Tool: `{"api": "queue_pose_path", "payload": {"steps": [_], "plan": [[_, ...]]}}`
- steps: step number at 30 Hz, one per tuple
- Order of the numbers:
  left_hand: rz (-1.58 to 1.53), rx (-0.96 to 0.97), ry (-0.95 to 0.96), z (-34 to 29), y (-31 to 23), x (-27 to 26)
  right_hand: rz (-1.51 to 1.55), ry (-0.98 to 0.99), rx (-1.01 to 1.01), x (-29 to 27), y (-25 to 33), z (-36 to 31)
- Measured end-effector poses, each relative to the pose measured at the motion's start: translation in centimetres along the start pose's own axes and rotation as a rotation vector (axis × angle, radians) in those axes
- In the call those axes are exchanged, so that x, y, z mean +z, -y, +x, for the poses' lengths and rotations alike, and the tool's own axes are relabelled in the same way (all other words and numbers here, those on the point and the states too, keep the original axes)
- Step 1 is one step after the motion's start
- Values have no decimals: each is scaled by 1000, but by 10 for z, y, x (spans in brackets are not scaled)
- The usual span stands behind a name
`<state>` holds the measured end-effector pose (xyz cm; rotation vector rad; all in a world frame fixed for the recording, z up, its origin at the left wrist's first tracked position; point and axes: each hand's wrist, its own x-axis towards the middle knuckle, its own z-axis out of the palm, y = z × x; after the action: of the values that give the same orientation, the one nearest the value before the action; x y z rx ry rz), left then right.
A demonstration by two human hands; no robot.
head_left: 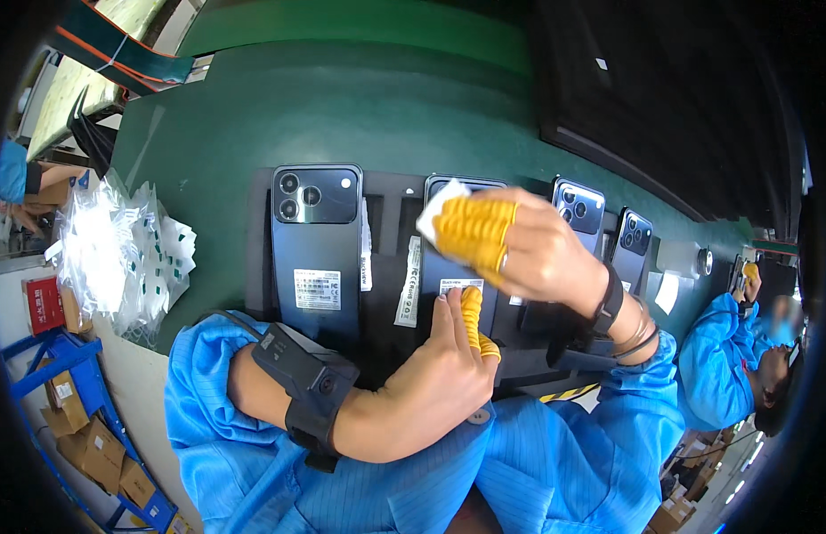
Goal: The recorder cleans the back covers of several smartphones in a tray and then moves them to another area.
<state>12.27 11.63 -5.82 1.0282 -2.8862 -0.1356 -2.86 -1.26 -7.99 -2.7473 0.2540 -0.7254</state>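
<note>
A dark blue smartphone (pixel 489 307) lies face down in front of me, second from the left in a row. My left hand (pixel 435 383) rests on its lower half, fingers stretched out, fingertips touching a white label (pixel 462 283). Yellow ribbed finger cots cover some of its fingers. Over the phone's upper end, my right hand (pixel 542 245) pinches a folded white wipe (pixel 438 205) between fingers in yellow cots. That hand hides most of the camera area; whether the wipe touches the phone, I cannot tell. To the left lies another phone (pixel 315 254) with a printed label.
Two more phones (pixel 578 209) (pixel 633 245) continue the row on a dark mat (pixel 382 222). Printed paper strips (pixel 408 289) lie between phones. Clear plastic bags (pixel 124 254) pile up at left on the green table (pixel 226 116). A co-worker in blue (pixel 720 365) sits at right.
</note>
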Motion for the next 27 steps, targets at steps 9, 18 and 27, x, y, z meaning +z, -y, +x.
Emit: {"api": "queue_pose_path", "payload": {"steps": [9,18,27], "plan": [[-3,24,56,2,0,0,-54,-153,223,-21,-10,5],[34,8,-1,1,1,2,115,9,38,2,1,-3],[6,5,32,2,0,0,10,-117,122,-10,-15,7]]}}
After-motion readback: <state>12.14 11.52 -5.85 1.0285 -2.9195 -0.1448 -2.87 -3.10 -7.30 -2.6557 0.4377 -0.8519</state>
